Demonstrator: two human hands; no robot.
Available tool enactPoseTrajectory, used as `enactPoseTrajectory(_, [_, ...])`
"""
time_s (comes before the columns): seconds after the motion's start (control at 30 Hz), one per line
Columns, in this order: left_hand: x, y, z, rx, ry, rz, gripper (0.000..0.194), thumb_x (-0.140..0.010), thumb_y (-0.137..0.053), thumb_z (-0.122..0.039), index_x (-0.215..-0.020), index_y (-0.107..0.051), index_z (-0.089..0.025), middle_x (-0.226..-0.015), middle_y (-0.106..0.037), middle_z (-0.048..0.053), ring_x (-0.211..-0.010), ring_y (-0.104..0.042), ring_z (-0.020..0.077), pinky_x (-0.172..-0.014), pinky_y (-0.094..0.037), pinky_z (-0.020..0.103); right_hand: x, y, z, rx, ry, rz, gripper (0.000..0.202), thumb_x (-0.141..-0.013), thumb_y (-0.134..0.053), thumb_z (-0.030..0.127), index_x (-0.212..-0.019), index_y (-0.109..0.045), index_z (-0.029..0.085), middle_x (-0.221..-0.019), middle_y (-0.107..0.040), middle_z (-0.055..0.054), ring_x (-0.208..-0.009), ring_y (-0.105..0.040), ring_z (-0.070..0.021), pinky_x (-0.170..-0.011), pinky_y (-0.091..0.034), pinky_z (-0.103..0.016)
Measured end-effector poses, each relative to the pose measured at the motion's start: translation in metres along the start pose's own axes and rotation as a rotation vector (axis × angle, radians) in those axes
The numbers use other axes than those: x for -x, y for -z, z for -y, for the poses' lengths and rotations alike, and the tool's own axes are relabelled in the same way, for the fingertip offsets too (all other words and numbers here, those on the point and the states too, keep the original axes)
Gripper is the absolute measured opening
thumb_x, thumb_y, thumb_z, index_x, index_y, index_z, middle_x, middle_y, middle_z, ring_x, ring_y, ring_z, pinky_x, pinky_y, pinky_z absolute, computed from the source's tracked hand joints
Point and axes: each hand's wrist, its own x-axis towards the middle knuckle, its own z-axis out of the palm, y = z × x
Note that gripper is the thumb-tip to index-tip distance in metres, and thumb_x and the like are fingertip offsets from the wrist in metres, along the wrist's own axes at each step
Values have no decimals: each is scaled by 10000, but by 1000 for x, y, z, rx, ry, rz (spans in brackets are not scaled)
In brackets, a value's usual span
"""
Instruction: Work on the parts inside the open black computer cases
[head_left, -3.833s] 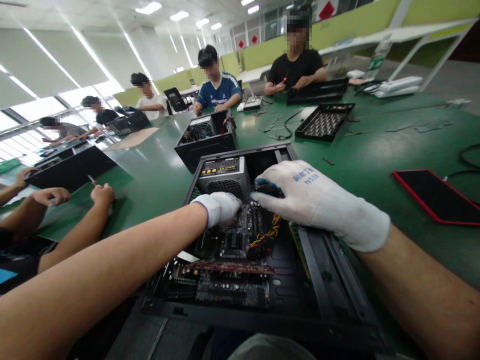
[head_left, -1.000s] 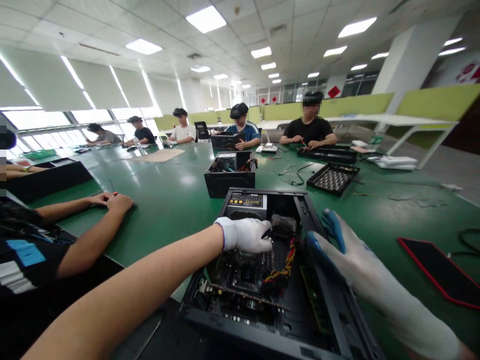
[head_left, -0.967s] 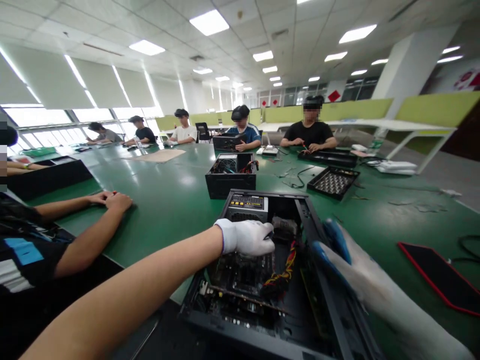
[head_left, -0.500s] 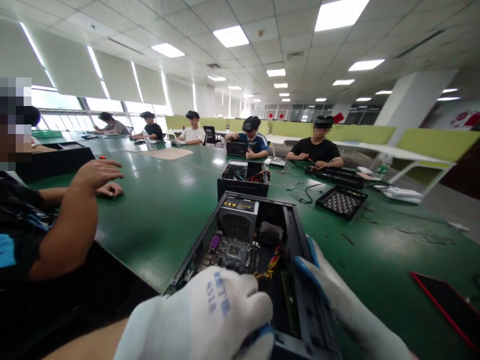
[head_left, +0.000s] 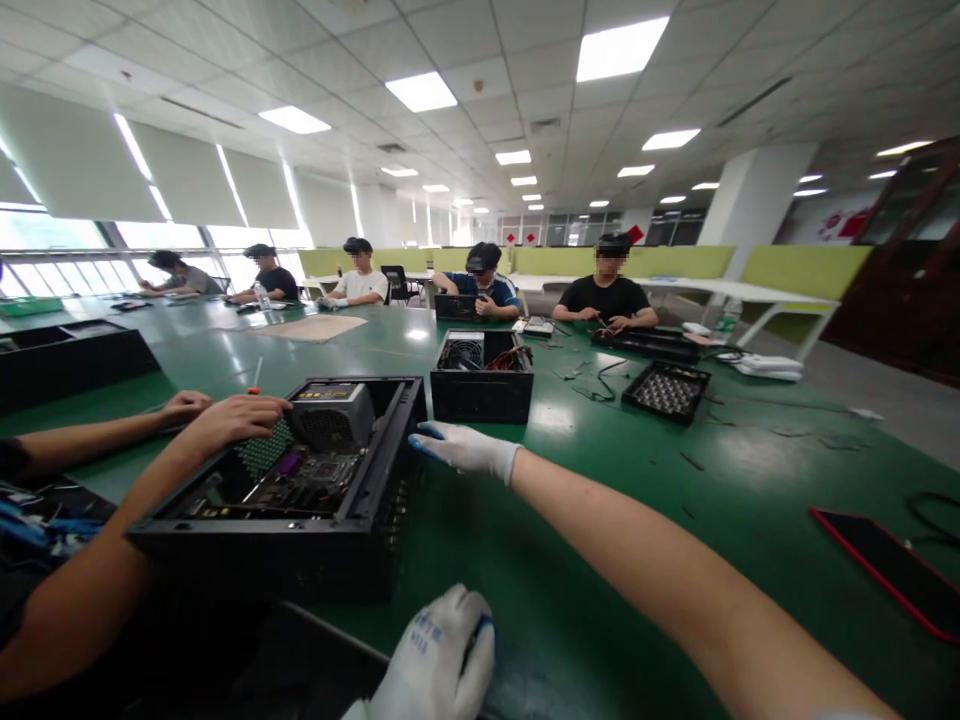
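One open computer case (head_left: 300,560) at the near left of a green worktop (head_left: 600,430)

The person's right hand (head_left: 465,450), in a white glove with blue fingertips, is released, its fingers stretched toward the right side of the case; whether the tips touch that wall is hard to tell. The left hand (head_left: 435,650), gloved alike, is low in front, apart from the case. Its fingers curl loosely, and I cannot tell whether they hold something.

Inside the case, a power supply (head_left: 337,420) sits at the far end, with a motherboard (head_left: 322,470) nearer, bearing a purple connector (head_left: 287,463). A co-worker's hand (head_left: 240,415) reaches in from the left, fingertips close to the power supply. Just behind it shows a screwdriver (head_left: 254,388) with an orange handle.

Beyond the right hand stands a second case (head_left: 482,395), also open. Farther right lies a black tray (head_left: 666,390), and well apart, toward the near right, a red-edged black panel (head_left: 885,570). Several people sit along the far side, one in a black shirt (head_left: 606,297).
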Motion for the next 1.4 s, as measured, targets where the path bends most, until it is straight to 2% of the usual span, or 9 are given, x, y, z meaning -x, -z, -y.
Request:
enactPoseTrajectory(0.13, [31,-48,-3,89,53,-52,227,-1008,-426,-298,-1036,-651,-314,-922,-729,53,-850,-755,235,-795,-657,366,-29,39,-29,310,-48,-52,757,-915,-700,582,-1533,-525,181,-1641,-435,-172,-1508,-398,-345,-1252,-313,-480])
enactPoseTrajectory(0.2, [30,-56,5,99,79,-67,214,-1029,-413,-287,-1051,-625,-303,-918,-719,51,-840,-747,231,-798,-639,371,-42,61,-49,455,-112,-113,601,-963,-684,478,-1482,-550,205,-1598,-470,-151,-1440,-469,-344,-1189,-368,-599])
enactPoseTrajectory(0.33, [27,-68,12,62,105,-47,171,-1022,-433,-302,-994,-600,-288,-874,-691,57,-776,-720,232,-717,-598,372,-58,93,-85,655,-252,-204,462,-987,-674,404,-1395,-596,200,-1449,-581,-121,-1250,-611,-291,-1035,-529,-542])
enactPoseTrajectory(0.47, [27,-72,10,63,137,-25,175,-1026,-424,-308,-976,-589,-279,-846,-674,56,-756,-704,224,-704,-576,368,-64,101,-99,741,-330,-238,433,-992,-669,407,-1361,-614,190,-1384,-621,-115,-1181,-646,-266,-984,-563,-502])
enactPoseTrajectory(0.67, [27,-70,7,47,171,-60,183,-1026,-420,-316,-982,-594,-275,-852,-675,51,-762,-701,225,-710,-579,381,-50,97,-87,751,-314,-226,401,-998,-658,423,-1320,-634,185,-1329,-649,-107,-1127,-665,-245,-956,-574,-477])
enactPoseTrajectory(0.83, [29,-71,6,39,168,-72,184,-1027,-421,-301,-1004,-602,-277,-875,-682,48,-784,-709,230,-726,-581,381,4,87,-70,729,-222,-207,450,-1038,-528,520,-1232,-676,141,-1239,-703,-145,-1134,-667,-245,-994,-514,-406])
enactPoseTrajectory(1.03, [27,-62,2,112,190,-74,191,-1047,-419,-306,-1023,-603,-265,-895,-685,42,-819,-700,224,-761,-563,374,106,71,-40,702,-147,-197,491,-1047,-403,579,-1102,-697,189,-1087,-743,-108,-1006,-688,-231,-851,-475,-316])
enactPoseTrajectory(1.23, [-4,-7,-41,155,20,-43,163,-1029,-445,-270,-990,-598,-229,-885,-636,42,-811,-636,201,-766,-496,358,206,63,-7,682,-46,-167,437,-1043,-432,556,-926,-662,203,-900,-714,-74,-815,-655,-217,-741,-451,-327])
enactPoseTrajectory(1.4, [-44,29,-81,71,-163,9,154,-1011,-477,-287,-957,-599,-210,-858,-622,41,-764,-600,200,-717,-462,351,259,63,8,632,25,-118,371,-1046,-479,489,-868,-648,211,-817,-692,-38,-701,-607,-176,-661,-408,-306])
